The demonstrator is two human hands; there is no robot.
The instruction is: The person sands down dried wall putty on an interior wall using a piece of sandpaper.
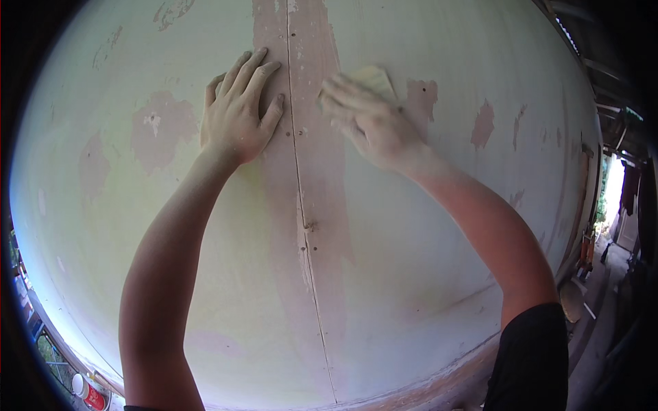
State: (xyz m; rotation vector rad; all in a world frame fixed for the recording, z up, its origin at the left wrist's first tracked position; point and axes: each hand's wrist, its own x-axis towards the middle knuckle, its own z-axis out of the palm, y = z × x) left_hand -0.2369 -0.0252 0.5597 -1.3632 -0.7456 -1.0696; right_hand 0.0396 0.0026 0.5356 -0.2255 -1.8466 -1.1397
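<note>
A large pale green painted panel surface (231, 287) with bare pinkish patches fills the view before me. A narrow seam (295, 169) runs down it, with small holes on both sides. My left hand (241, 103) lies against the surface left of the seam, fingers spread and dusty, holding nothing that shows. To the right of the seam, my right hand (372, 120), blurred, presses a yellowish sheet, probably sandpaper (378, 79), to the surface. The sheet shows beyond the fingers; the rest of it is hidden under the hand.
A ragged hole (310, 226) breaks the seam lower down. At the bottom left stands a red and white container (91, 393). Past the surface's right edge are a passage floor (611, 272), a round object (571, 300) and a bright opening (611, 190).
</note>
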